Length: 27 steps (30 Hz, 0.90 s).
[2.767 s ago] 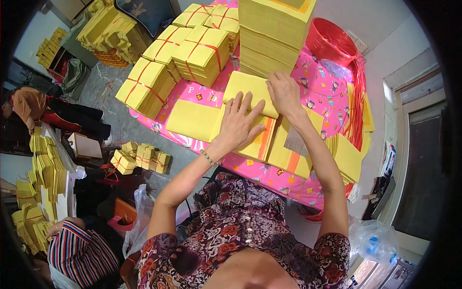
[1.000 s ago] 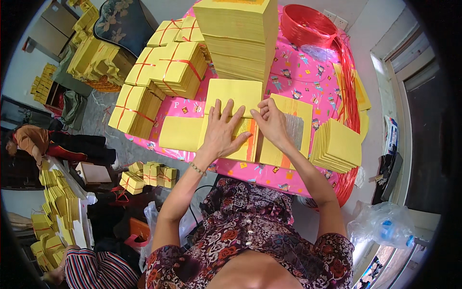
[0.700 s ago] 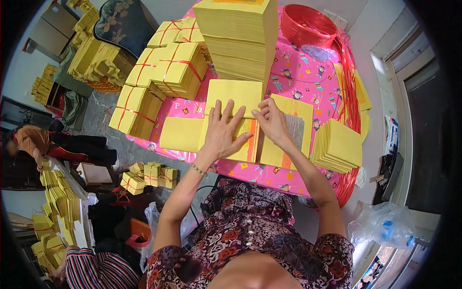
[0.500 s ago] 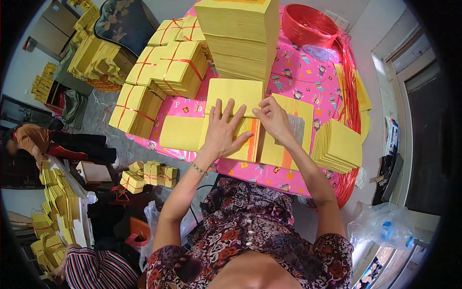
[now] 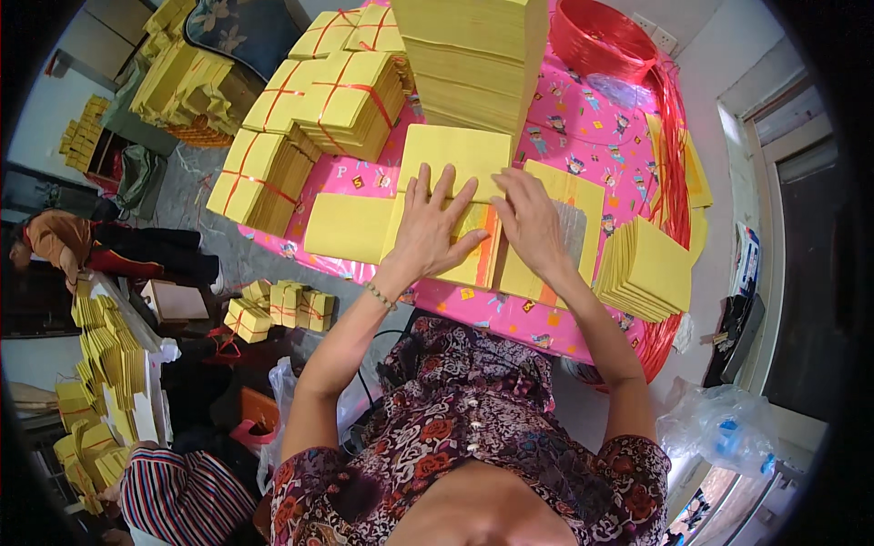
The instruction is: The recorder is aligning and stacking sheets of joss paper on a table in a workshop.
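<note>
A yellow paper piece (image 5: 455, 150) lies on the low yellow stack in front of me, with an orange-edged, shiny patch on its near part. My left hand (image 5: 434, 227) presses flat on it with fingers spread. Against the paper's right edge rests my right hand (image 5: 533, 223), its fingers stretched and close together; nothing shows in its grasp. Beneath and right of it lies another yellow sheet (image 5: 574, 187) with an orange band and a grey patch. A plain yellow sheet (image 5: 346, 227) sits to the left. At the right, folded yellow sheets (image 5: 645, 273) stand fanned in a pile.
A tall yellow paper stack (image 5: 469, 73) rises behind my hands on the pink patterned tablecloth (image 5: 569, 105). Bundles tied with red string (image 5: 350, 105) fill the left. A red coil (image 5: 605, 41) with hanging red strands stands at back right. Two other people (image 5: 187, 496) are at left.
My right hand has opened from a pinch at the paper's edge to stretched fingers laid against it. The left hand stays spread, and the view has shifted slightly.
</note>
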Each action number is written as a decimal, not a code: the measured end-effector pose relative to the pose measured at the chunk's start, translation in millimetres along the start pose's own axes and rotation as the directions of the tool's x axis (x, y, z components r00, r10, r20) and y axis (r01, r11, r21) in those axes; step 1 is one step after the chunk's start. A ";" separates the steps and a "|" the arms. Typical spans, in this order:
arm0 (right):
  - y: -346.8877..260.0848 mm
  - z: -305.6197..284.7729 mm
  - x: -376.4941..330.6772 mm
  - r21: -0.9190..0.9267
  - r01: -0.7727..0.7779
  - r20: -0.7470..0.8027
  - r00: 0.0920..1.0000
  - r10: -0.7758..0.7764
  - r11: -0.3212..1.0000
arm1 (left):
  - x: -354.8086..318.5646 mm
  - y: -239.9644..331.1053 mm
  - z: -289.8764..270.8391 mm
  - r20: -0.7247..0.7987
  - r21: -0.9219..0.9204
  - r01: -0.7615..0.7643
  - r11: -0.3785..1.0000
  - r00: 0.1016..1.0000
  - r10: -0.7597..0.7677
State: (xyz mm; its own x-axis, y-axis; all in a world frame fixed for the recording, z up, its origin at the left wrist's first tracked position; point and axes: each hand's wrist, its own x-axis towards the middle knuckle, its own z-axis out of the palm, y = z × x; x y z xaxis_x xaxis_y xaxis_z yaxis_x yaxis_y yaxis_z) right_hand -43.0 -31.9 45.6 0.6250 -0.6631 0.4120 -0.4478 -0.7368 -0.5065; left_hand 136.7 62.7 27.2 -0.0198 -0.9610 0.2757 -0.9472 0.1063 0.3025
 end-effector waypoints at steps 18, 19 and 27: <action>2.4 -6.5 -22.5 -0.118 0.227 0.490 0.860 -0.142 0.967 | -14.9 -39.0 -18.5 0.094 -0.003 0.029 1.000 0.995 -0.029; 1.4 -6.7 -21.9 -0.113 0.230 0.493 0.858 -0.147 0.967 | -16.0 -40.1 -18.5 0.095 -0.001 0.035 0.999 0.995 -0.035; -15.6 -1.2 4.4 -0.191 0.357 0.451 0.859 -0.241 0.914 | -18.3 -43.2 -14.4 0.090 -0.001 0.012 1.000 0.996 -0.012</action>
State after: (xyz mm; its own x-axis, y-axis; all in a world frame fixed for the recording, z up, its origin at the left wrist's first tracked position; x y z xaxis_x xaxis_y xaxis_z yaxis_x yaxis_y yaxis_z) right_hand -34.0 -23.5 56.2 0.9334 -0.3326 0.1349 -0.3087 -0.9356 -0.1711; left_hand 182.7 79.4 22.2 -0.0376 -0.9813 0.1889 -0.9470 0.0953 0.3069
